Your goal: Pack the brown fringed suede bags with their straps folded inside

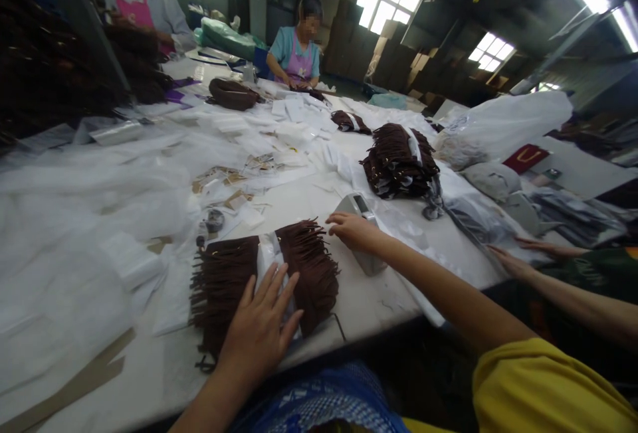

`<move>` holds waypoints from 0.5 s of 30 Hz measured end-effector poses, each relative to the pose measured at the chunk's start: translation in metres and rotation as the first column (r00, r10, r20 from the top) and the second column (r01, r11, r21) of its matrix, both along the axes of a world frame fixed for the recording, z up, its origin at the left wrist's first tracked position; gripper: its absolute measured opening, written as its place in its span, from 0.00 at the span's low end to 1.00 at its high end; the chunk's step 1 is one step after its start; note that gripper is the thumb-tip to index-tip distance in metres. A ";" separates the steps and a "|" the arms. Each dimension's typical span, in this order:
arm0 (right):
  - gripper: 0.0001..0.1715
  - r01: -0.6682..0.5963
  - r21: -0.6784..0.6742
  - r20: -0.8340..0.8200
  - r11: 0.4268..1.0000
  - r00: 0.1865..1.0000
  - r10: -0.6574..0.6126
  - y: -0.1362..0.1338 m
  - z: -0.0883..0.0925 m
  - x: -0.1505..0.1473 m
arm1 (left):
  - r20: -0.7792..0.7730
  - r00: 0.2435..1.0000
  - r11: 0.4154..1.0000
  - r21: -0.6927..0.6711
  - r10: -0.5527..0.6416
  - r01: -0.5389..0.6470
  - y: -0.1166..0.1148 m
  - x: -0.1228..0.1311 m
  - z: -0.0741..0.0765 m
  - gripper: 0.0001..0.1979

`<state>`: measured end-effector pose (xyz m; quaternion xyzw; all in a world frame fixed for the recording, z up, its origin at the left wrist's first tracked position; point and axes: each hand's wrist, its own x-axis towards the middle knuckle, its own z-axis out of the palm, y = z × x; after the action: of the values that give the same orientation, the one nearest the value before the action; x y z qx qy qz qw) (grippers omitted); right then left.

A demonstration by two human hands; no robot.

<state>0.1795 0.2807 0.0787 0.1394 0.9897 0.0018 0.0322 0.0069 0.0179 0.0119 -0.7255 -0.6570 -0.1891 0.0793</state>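
My left hand (262, 327) lies flat, fingers spread, on a brown fringed piece (224, 287) wrapped with a white band (266, 257) near the table's front edge. My right hand (349, 226) reaches forward with fingers curled over the top of a grey handheld device (361, 210) standing just right of the fringed piece. Whether it grips the device I cannot tell.
A stack of brown fringed pieces (399, 161) sits further back. White plastic bags (100, 220) and paper slips cover the white table (349, 300). Another person's hands (513, 263) rest at the right edge. Two people (296, 48) work at the far end.
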 end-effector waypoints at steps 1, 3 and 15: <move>0.18 0.059 0.014 -0.020 0.998 0.998 -0.059 -0.004 0.003 0.003 | -0.002 1.000 1.000 -0.002 0.002 -0.002 0.000 0.000 0.000 0.29; 0.20 0.055 -0.020 -0.122 0.998 0.991 -0.057 -0.021 0.007 0.000 | -0.011 1.000 1.000 -0.008 0.004 -0.005 0.000 0.001 0.001 0.29; 0.12 -0.032 -0.033 -0.073 0.999 0.997 0.029 -0.036 -0.011 0.031 | -0.027 1.000 0.999 -0.036 0.000 -0.001 0.000 0.002 0.007 0.28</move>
<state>0.2102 0.2450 0.0674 0.1238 0.9921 -0.0199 -0.0014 0.0090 0.0180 0.0193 -0.7292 -0.6593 -0.1674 0.0750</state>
